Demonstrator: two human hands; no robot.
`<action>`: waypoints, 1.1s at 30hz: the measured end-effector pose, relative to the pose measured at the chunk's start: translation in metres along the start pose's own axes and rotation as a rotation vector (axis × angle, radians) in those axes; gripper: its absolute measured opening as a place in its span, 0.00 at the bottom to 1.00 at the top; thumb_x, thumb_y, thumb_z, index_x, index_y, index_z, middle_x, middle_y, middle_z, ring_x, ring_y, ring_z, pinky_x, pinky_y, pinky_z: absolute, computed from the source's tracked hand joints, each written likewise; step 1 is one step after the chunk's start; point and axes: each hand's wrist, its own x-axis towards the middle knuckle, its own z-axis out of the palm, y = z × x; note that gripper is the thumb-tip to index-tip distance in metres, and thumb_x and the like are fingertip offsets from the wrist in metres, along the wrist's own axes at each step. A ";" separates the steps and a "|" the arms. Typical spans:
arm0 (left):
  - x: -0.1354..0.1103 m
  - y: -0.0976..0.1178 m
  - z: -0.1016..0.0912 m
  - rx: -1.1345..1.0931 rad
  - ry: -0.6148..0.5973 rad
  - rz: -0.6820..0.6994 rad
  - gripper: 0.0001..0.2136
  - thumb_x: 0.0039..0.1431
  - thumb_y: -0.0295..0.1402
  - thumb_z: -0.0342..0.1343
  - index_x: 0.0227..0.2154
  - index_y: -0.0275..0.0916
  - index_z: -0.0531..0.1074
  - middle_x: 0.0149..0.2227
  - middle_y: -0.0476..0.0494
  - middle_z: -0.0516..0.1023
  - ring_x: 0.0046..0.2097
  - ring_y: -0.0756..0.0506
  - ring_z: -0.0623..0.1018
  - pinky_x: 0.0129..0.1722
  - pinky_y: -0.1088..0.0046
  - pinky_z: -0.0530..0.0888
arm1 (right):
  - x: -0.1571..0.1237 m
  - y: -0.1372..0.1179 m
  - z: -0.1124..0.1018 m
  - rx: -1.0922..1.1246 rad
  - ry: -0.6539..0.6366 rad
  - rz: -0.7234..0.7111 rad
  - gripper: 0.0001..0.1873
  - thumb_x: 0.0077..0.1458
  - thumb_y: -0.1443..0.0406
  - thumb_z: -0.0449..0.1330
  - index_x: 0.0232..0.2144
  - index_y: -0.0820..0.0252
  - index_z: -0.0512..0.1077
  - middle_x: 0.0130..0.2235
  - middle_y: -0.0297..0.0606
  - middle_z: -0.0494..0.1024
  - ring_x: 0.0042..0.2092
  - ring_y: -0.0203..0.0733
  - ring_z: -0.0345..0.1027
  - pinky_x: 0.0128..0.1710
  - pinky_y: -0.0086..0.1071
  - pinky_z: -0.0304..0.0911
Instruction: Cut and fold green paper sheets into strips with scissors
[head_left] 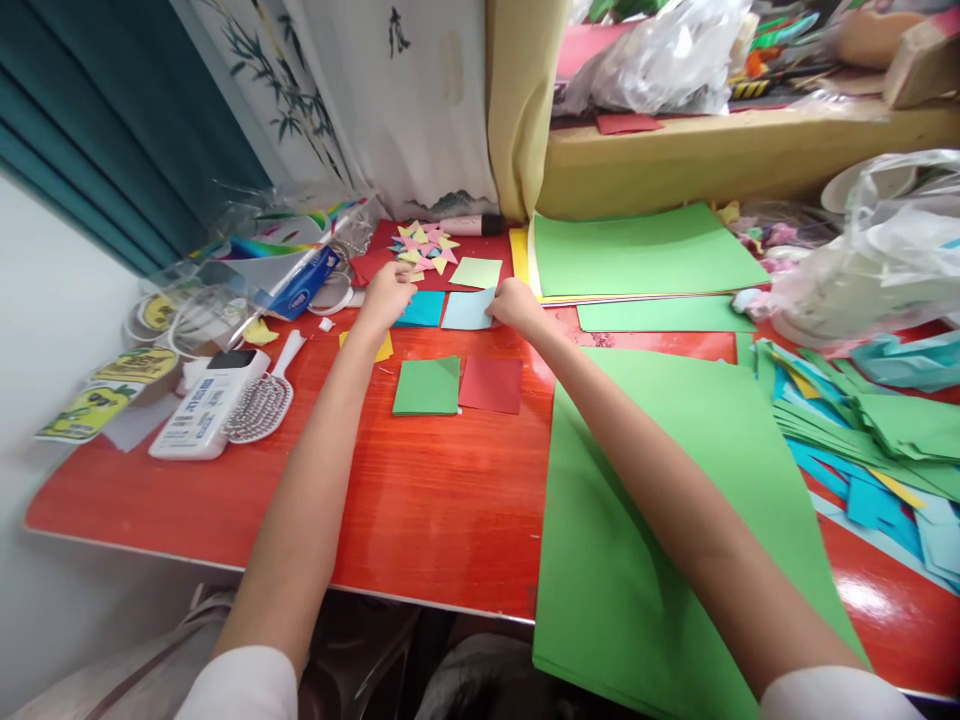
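We find the right hand [516,305] pinching the right edge of the light blue square [465,311], which lies flat on the red table [420,500] between the two hands. The left hand [388,290] sits with fingers curled down at the upper left corner of the teal square [421,309]; we cannot tell whether it grips anything or merely presses. The teal square touches the light blue one on its left side. Just beyond the left hand lies a cluster of small folded pieces [424,250]; nearer to us than both hands, a green square [427,386] and a red square [491,384] lie side by side. In our judgement the handling goes best with a light pinch at the edge only, the sheet flat against the table, the left hand steadying the neighbouring paper. Both arms are stretched well forward, nearly straight, forearms converging, wrists low; the right forearm passes over a large green sheet [645,520]
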 end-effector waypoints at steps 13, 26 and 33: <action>-0.015 0.001 -0.072 0.475 -0.219 -0.142 0.16 0.45 0.31 0.55 0.38 0.36 0.77 0.37 0.41 0.77 0.34 0.44 0.74 0.26 0.73 0.66 | -0.006 -0.005 0.006 -0.223 0.041 -0.002 0.12 0.51 0.73 0.52 0.37 0.71 0.72 0.38 0.53 0.75 0.39 0.49 0.68 0.35 0.33 0.61; 0.005 -0.042 -0.092 0.937 -0.531 -0.115 0.37 0.34 0.42 0.61 0.54 0.38 0.67 0.57 0.34 0.67 0.53 0.35 0.71 0.49 0.66 0.68 | -0.023 -0.023 -0.005 -0.328 -0.118 -0.003 0.36 0.51 0.61 0.63 0.55 0.83 0.59 0.53 0.63 0.63 0.55 0.53 0.61 0.51 0.36 0.61; 0.000 -0.044 -0.089 0.816 -0.529 -0.158 0.13 0.33 0.35 0.62 0.27 0.38 0.74 0.36 0.39 0.77 0.40 0.37 0.76 0.41 0.65 0.69 | -0.018 -0.016 0.000 -0.301 -0.109 -0.016 0.37 0.50 0.60 0.64 0.54 0.84 0.59 0.53 0.64 0.62 0.52 0.54 0.64 0.50 0.37 0.62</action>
